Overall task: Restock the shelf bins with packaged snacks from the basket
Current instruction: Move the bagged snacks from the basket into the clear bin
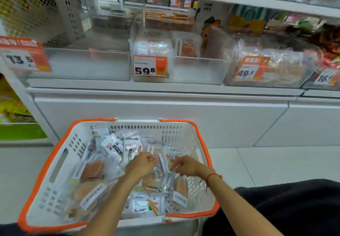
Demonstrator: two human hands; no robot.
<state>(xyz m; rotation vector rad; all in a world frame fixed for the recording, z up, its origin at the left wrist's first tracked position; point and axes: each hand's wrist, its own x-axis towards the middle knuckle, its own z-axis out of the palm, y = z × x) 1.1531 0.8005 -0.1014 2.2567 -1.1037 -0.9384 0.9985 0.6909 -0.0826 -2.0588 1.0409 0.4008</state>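
In the basket (185,134), right below the camera, both hands are down among the packets (114,162). The left hand (140,164) is curled, its fingertips closing on the wrappers under it, though which packet it has, if any, I cannot tell. The right hand (185,165), with a red cord (211,177) at the wrist, pinches the edge of a clear packet (168,159) standing between the two hands. The snacks lie loose and overlapping: white sachets toward the far wall, clear packs of brown pieces nearer and to the left.

To do this pick well, it looks wise to sort by kind first and gather only matching packets, taking them by the sealed edge so the slippery film does not slide out, and lifting straight up so neighbours are not dragged over the rim.

Beyond the basket stands the white shelf base (165,118), and on it the clear bins. The left bin (82,64) looks bare, the middle bin (176,70) holds a few packets behind the 59.8 tag (150,67), and the right bin (272,70) is fuller. Each packet should be matched to the stock already behind its tag before dropping it in.
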